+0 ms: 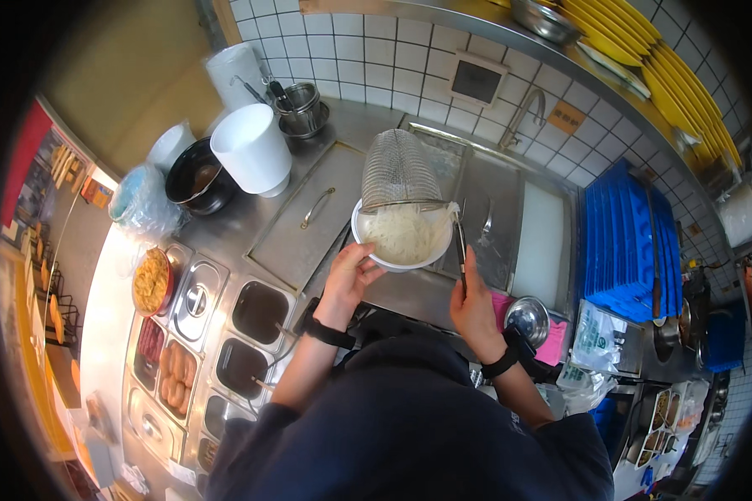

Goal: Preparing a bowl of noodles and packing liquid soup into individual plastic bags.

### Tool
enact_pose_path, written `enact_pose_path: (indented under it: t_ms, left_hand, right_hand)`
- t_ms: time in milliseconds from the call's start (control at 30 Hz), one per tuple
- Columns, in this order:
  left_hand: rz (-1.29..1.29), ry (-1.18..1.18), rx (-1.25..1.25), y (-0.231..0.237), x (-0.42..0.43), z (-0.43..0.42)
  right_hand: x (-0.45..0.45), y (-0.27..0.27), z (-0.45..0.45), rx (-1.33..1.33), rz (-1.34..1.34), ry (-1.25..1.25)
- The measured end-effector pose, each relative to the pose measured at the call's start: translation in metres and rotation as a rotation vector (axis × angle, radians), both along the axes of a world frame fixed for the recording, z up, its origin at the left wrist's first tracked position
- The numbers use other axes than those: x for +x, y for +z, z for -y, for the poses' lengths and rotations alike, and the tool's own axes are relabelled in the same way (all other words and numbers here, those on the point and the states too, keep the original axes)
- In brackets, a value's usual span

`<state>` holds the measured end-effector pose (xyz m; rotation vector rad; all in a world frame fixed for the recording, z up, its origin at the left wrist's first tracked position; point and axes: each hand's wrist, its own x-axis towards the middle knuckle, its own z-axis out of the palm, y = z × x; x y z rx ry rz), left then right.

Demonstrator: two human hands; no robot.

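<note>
My left hand (349, 275) grips the near-left rim of a white bowl (407, 268), thumb on the edge and fingers beneath. Pale noodles (406, 235) fill much of the bowl, and a few strands hang at its right rim. A wire-mesh noodle strainer (401, 166) is tipped over the bowl, its round mouth facing down at the noodles. In my right hand (473, 297) is the strainer's long handle (462, 247), which runs along the bowl's right side.
Behind the bowl are steel lids (307, 213) set in the counter. White tubs (250, 147) and a black pot (200, 175) stand left. Food pans (260, 312) line the near left. A steel bowl (527, 320) and stacked blue trays (623, 241) are right.
</note>
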<state>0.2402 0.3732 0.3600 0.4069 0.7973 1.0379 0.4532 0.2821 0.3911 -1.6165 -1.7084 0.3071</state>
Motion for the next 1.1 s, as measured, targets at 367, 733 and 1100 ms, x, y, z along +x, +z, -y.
enact_pose_path:
  t_ms: [367, 733, 1100]
  left_hand:
    - [-0.004, 0.029, -0.053, -0.023, -0.002, 0.013]
    - [-0.109, 0.169, -0.202, -0.074, -0.006, 0.027]
    - [-0.465, 0.339, -0.15, -0.094, -0.03, 0.045]
  right_hand:
    - [-0.012, 0.01, -0.011, 0.06, -0.004, 0.044]
    - [-0.024, 0.018, -0.011, -0.061, 0.052, 0.087]
    - [-0.033, 0.015, -0.002, -0.054, 0.006, 0.207]
